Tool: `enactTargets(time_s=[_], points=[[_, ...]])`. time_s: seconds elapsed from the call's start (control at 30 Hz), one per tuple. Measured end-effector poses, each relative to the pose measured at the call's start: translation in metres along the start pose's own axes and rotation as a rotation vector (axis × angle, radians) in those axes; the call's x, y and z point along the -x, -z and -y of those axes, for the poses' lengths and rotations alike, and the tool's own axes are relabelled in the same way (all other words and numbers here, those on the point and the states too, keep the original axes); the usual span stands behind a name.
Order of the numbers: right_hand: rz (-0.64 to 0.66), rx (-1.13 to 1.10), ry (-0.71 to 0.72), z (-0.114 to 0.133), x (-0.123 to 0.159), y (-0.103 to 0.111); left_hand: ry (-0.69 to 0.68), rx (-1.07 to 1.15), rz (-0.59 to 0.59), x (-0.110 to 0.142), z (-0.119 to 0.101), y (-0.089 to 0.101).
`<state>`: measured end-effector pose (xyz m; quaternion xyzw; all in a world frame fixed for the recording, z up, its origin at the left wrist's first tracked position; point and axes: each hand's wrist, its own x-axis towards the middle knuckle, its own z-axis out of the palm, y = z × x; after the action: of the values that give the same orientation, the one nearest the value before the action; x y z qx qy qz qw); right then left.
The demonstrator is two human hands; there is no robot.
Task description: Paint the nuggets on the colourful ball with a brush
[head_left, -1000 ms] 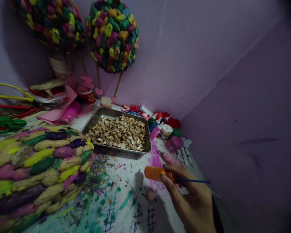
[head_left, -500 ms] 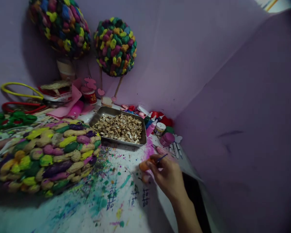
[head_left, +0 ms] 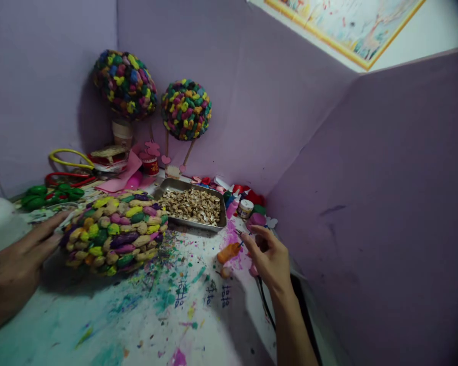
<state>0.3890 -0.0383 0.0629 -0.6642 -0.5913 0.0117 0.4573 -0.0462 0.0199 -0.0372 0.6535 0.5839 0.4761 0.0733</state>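
Observation:
A ball covered in peanut shells [head_left: 125, 231], partly painted yellow, green, purple and pink, is tilted at the left. My left hand [head_left: 30, 254] grips it by its left side, with the fingertips partly hidden. On the right, my right hand [head_left: 269, 251] pinches a thin, dark blue-handled paintbrush [head_left: 241, 243]; its tip is not visible. The brush reaches toward the mouth of a small orange paint bottle [head_left: 229, 252], which leans on the paint-stained table [head_left: 198, 315]. A small rounded orange-brown thing [head_left: 226, 273] sits just in front of the bottle.
A metal tray [head_left: 198, 224] of broken shells stands behind the ball. Paint bottles [head_left: 233, 206] and a white jar [head_left: 246, 208] stand beside it. Two colourful balls [head_left: 187, 109] on sticks are at the purple wall. Yellow- and red-handled scissors [head_left: 70, 158] lie left.
My view has tilted up and drawn back. My right hand's fingers have come off the orange bottle, keeping the brush. My left hand now shows more fully on the ball.

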Motion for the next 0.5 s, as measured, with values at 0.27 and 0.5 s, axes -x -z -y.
enactTargets(time_s=[0.27, 0.5], points=[[0.03, -0.006, 0.046, 0.007, 0.0, -0.007, 0.159, 0.093, -0.031, -0.005, -0.044, 0.008], [0.028, 0.201, 0.061, 0.012, 0.0, -0.007, 0.201, 0.178, -0.019, -0.005, -0.045, 0.007]])
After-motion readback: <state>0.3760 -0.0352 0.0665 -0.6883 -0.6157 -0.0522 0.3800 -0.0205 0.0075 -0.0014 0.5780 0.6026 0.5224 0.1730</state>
